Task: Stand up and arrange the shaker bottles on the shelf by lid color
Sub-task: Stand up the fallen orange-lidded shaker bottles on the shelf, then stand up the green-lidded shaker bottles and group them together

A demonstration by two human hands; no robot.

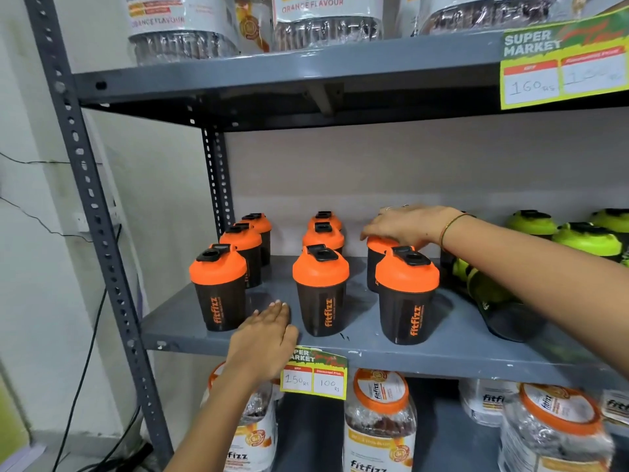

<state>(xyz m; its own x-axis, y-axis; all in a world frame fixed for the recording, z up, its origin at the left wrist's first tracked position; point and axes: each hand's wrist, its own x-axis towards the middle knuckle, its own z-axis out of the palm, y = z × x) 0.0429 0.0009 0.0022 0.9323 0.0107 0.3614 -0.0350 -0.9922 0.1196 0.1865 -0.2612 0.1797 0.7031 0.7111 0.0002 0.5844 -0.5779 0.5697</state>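
Several black shaker bottles with orange lids stand upright in rows on the grey middle shelf (442, 350); the front ones are at left (219, 287), centre (321, 290) and right (407, 294). My right hand (405, 226) rests on top of the orange lid of a shaker (376, 264) in the right row, fingers curled over it. My left hand (263, 338) lies flat and open on the shelf's front edge between two front shakers, holding nothing. Green-lidded shakers (587, 238) stand at the right; one green-lidded shaker (490, 301) lies on its side beneath my right forearm.
A price tag (313, 374) hangs on the shelf edge by my left hand. Large fitfizz jars (379, 424) fill the shelf below and more jars (326, 25) the shelf above. The perforated grey upright (98, 212) frames the left side; cables hang along the wall.
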